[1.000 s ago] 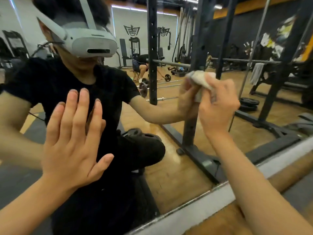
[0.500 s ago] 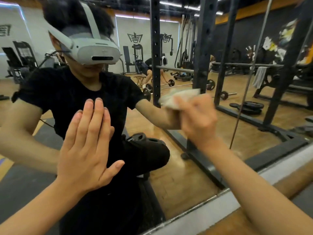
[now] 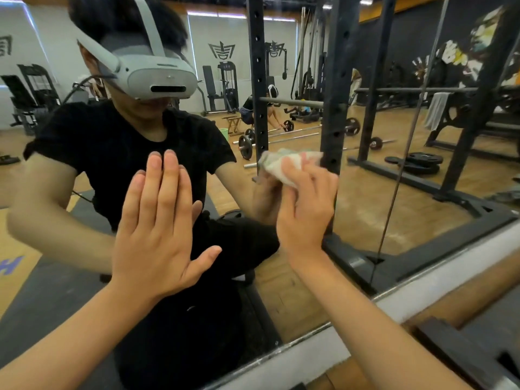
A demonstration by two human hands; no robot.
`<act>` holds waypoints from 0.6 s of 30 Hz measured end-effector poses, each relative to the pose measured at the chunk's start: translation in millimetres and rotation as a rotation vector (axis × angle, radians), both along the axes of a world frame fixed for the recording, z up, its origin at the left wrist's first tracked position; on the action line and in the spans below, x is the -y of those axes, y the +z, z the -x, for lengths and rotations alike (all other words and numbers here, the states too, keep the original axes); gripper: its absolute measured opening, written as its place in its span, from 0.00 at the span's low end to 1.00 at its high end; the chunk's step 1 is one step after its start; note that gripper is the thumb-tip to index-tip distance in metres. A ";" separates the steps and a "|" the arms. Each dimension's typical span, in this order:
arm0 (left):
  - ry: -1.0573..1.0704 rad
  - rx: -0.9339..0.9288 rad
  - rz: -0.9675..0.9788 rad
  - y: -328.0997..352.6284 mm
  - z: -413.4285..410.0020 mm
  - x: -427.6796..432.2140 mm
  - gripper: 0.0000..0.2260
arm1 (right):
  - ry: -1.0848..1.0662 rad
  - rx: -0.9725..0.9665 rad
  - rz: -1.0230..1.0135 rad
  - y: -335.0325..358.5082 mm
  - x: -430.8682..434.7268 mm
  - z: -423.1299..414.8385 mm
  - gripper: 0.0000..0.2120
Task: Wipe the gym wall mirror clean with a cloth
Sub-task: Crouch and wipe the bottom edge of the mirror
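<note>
- The wiping itself looks to be the step in hand: the right hand (image 3: 306, 209), just right of the frame's centre, presses a bunched whitish cloth (image 3: 284, 164) against the mirror (image 3: 365, 215).
- Its fingers (image 3: 292, 173) curl over the top of the cloth and grip it against the glass.
- The left hand (image 3: 157, 229), at centre left, lies flat on the mirror, fingers straight and together and thumb spread, holding nothing; it seems to brace the body.
- The glass to the right, above the pale lower frame (image 3: 309, 358), shows faint hazy smears.
- The next move likely calls for firm, even pressure and overlapping strokes towards those smears, then wiping off the left palm's own print.
</note>
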State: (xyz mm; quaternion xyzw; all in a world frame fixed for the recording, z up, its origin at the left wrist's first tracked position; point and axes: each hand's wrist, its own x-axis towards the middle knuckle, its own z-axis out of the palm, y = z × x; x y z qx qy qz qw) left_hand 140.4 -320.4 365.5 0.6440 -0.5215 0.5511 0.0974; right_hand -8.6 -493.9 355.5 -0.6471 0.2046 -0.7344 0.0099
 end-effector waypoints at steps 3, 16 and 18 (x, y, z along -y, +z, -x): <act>-0.052 -0.033 -0.043 3.5 1.4 -4.9 0.41 | 0.049 -0.298 0.185 -45.6 -27.4 20.4 0.13; -0.933 -1.218 -0.528 -79.0 79.6 -56.2 0.12 | -0.028 -0.589 0.088 -102.3 -135.7 105.0 0.13; -0.993 -1.389 -0.490 -91.1 82.9 -63.9 0.11 | -0.028 -0.638 0.048 -102.3 -149.4 110.0 0.11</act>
